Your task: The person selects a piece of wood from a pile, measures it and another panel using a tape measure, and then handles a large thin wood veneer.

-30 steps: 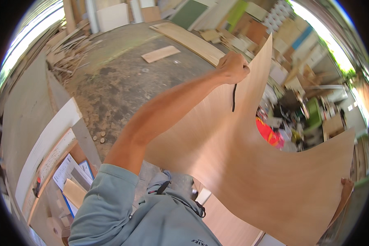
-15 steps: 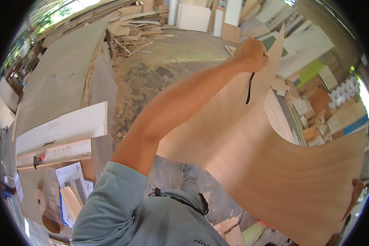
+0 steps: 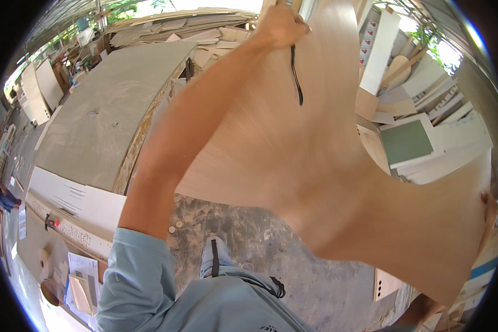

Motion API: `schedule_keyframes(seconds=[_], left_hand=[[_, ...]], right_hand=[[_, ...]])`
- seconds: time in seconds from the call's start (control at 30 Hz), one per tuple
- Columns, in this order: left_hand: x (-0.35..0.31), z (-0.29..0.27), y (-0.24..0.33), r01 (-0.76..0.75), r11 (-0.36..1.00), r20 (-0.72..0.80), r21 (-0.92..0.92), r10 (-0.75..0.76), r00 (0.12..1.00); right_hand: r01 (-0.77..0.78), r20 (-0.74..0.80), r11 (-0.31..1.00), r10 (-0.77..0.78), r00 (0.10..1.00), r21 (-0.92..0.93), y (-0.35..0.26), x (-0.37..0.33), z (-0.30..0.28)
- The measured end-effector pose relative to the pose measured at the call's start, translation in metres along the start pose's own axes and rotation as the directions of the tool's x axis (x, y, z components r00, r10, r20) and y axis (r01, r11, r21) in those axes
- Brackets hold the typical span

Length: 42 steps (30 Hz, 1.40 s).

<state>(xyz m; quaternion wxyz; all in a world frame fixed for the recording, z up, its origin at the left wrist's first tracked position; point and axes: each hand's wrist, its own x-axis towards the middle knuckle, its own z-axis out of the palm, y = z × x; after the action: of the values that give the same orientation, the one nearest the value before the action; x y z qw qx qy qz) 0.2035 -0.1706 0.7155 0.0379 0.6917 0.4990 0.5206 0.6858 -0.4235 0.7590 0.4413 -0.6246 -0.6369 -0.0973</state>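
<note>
A large, thin, flexible wooden sheet (image 3: 326, 166), like veneer or thin plywood, bows in front of me. My left hand (image 3: 282, 27) is raised high at the far end, its fingers closed on the sheet's upper edge. From that wrist dangles a black cord (image 3: 297, 77). My right hand (image 3: 488, 213) is at the sheet's right edge, partly seen and gripping it. Most of my right forearm (image 3: 423, 312) is hidden behind the sheet, showing only at the lower right.
To the left stands a big grey-topped table (image 3: 110, 105). A white board (image 3: 80, 191), papers (image 3: 83, 268) and a tape roll (image 3: 45, 263) lie nearer. Stacked planks (image 3: 182, 27) are behind it. Boards, including a green panel (image 3: 406, 141), lean at right. A person (image 3: 4, 193) shows at far left.
My left hand has moved up and left, carrying the sheet's far end with it. My view has turned right and lifted. The right hand keeps hold of the right edge.
</note>
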Motion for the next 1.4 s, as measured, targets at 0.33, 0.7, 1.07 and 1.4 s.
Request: schedule_keyframes(seconds=[0.33,0.7,1.07,1.4], left_hand=[[0.164,-0.135,-0.237,0.169,0.972,-0.273,0.165,-0.119,0.955],[0.283,-0.346,-0.423,0.288,0.886,-0.549,0.364,-0.046,0.835],[0.171,-0.559,-0.535,0.614,0.546,-0.734,0.57,0.002,0.679],[-0.154,-0.563,-0.639,0.806,0.539,-0.945,0.246,-0.054,0.324]], right_hand=[[0.233,0.153,0.937,-0.278,0.948,0.259,-0.151,0.223,0.307],[0.335,0.27,0.766,-0.541,0.797,0.548,-0.346,0.385,0.609],[0.377,0.236,0.485,-0.806,0.544,0.789,-0.528,0.48,0.795],[0.336,0.088,0.173,-0.964,0.252,0.926,-0.704,0.431,0.898]])
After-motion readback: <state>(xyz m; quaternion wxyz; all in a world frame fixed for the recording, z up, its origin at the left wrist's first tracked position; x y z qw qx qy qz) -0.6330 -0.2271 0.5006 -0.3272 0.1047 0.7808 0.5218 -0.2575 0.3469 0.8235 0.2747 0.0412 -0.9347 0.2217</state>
